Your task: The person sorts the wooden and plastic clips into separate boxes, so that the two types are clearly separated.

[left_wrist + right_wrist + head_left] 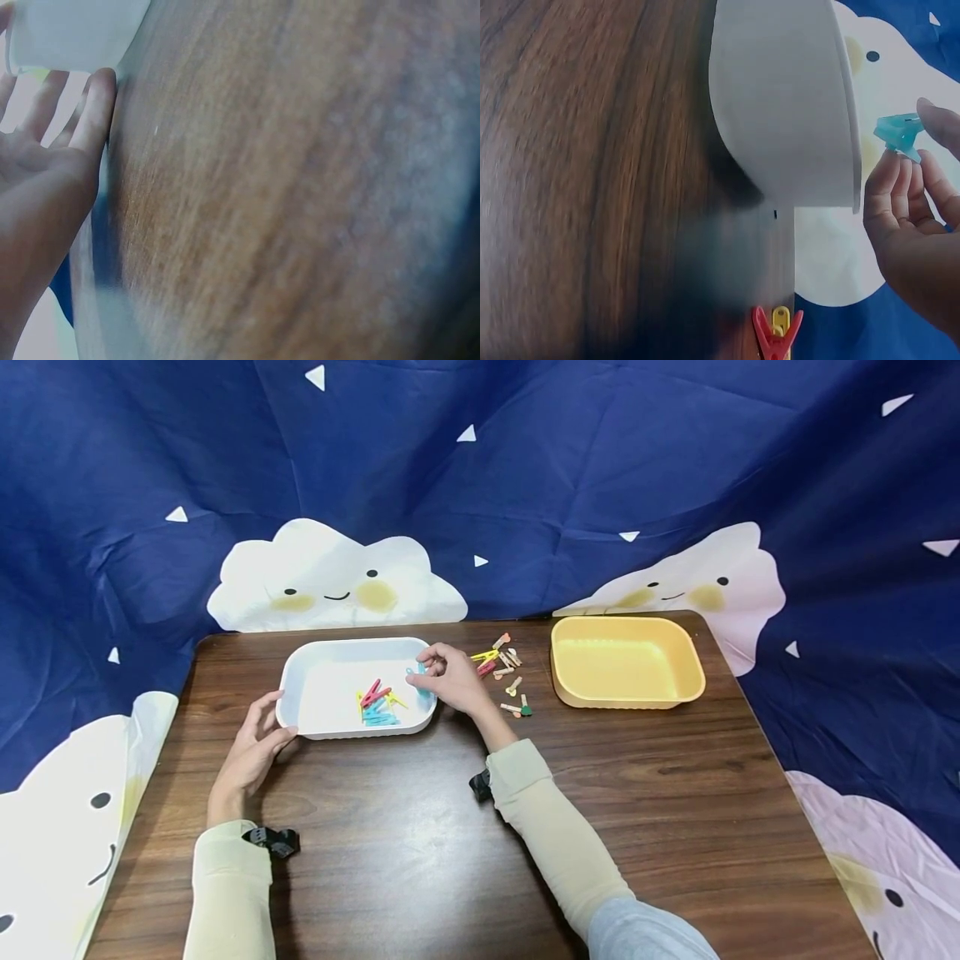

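Observation:
A white tray [322, 693] stands at the left of the table, with red, yellow and blue plastic clips [380, 716] inside. My left hand [253, 756] touches its left end with thumb and fingers; in the left wrist view that hand [56, 157] has its fingers extended against the tray [71, 37]. Over the tray's right end, my right hand [453, 681] pinches a light blue clip [422, 669]. The right wrist view shows the blue clip [898, 135] between thumb and fingertips of the right hand [919, 195], beyond the tray's wall [787, 105].
Right of the tray lie several small wooden clips [513, 686] with coloured ends, beside a yellow clip [485, 655] and a red clip [487, 668]. A yellow basket [626, 702] stands farther right. A blue curtain [525, 485] hangs behind the table [420, 835].

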`<state>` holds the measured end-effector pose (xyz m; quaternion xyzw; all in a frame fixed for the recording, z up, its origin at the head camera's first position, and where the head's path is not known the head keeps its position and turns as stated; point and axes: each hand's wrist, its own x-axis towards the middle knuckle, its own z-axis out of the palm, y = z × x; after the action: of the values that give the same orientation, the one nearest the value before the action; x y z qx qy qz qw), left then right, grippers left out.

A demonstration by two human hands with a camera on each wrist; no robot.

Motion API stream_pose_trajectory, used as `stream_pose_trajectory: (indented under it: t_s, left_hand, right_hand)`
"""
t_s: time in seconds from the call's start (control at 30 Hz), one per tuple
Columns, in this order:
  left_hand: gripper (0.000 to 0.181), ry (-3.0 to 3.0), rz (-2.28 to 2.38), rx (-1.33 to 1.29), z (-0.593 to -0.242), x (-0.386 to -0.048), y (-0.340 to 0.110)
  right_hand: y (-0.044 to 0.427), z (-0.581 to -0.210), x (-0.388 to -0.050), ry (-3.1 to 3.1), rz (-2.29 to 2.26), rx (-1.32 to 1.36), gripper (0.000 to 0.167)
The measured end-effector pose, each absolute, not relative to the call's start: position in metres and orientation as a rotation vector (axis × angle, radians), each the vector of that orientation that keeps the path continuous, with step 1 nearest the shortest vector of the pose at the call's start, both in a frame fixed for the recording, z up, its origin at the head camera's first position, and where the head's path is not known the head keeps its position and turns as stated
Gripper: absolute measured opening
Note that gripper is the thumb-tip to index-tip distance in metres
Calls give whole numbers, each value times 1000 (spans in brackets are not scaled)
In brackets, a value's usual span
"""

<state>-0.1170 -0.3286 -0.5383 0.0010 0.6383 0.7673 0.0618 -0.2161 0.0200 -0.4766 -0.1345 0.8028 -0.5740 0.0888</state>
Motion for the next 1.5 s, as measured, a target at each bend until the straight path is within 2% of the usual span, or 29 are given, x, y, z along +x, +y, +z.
stream_pose_trajectory:
  t_s: [0.7, 1.13, 1.5]
  left_hand:
    - [63, 1948, 2321, -2, -542, -118, -328]
    - [62, 1941, 2335, 9, -542, -118, -328]
    - [62, 1939, 2340, 17, -542, -118, -328]
  right_hand:
    - [-18, -473, -206, 2336, -1674, -466, 36]
    - [-39, -488, -205, 2398, -1580, -472, 32]
    - [-49, -494, -210, 2531, -1390, -582, 32]
